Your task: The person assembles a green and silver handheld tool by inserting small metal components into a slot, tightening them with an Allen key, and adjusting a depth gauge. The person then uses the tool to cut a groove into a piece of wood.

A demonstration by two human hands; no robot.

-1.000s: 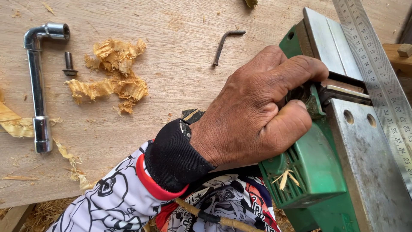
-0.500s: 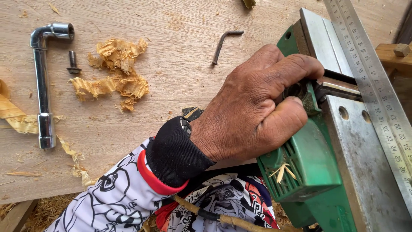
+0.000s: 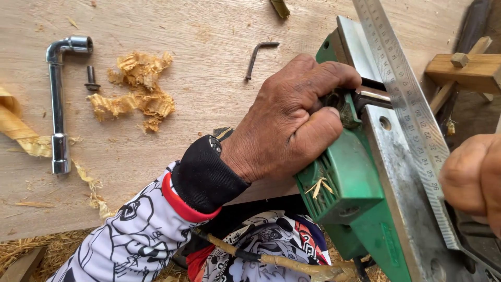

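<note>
A green electric planer (image 3: 355, 188) lies upside down on the wooden bench, its metal sole plate (image 3: 402, 198) facing up. My left hand (image 3: 292, 120) grips the planer's side near the cutter drum, fingers curled over a dark part there. My right hand (image 3: 475, 180) enters at the right edge and holds a steel ruler (image 3: 407, 109) lying lengthwise along the sole plate.
On the plywood bench top (image 3: 198, 89) lie a chrome L-shaped socket wrench (image 3: 57, 104), a small dark bolt (image 3: 92, 79), a bent hex key (image 3: 258, 57) and wood shavings (image 3: 138, 89). A wooden marking gauge (image 3: 464, 70) rests at the right. Straw covers the ground below.
My right hand has come into view at the right edge, holding the ruler. My left hand keeps its grip on the planer with little movement.
</note>
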